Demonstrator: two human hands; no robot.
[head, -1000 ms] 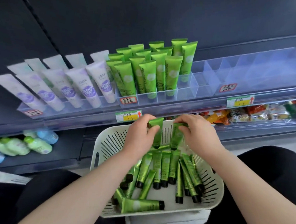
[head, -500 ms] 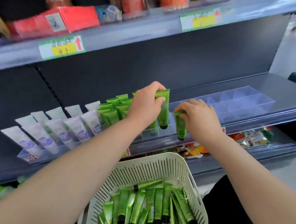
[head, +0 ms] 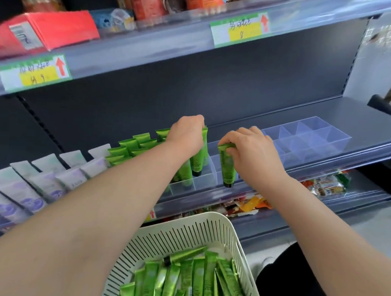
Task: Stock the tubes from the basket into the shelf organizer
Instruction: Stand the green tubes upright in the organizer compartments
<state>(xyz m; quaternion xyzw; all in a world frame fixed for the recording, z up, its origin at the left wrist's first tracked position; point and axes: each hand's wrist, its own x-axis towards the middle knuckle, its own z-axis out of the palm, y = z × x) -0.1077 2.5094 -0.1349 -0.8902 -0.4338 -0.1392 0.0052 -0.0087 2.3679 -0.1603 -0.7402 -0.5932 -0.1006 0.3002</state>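
Note:
My left hand (head: 187, 133) grips a green tube (head: 201, 155) by its top, cap down inside a cell of the clear shelf organizer (head: 316, 141), right beside the rows of standing green tubes (head: 135, 146). My right hand (head: 249, 151) pinches a second green tube (head: 227, 167) by its crimped end; it hangs cap down over the organizer's front edge, one cell to the right. The white slotted basket (head: 184, 236) sits low in the centre and holds several more green tubes (head: 188, 282) lying flat.
White and purple tubes (head: 39, 184) fill the organizer at the left. Its right cells hold nothing. An upper shelf (head: 150, 46) with red boxes and price tags overhangs. Snack packets (head: 325, 183) lie on the shelf below.
Both hands lifted from the basket to the shelf, each carrying a green tube. Since half a second ago the tubes have sunk lower toward the organizer cells.

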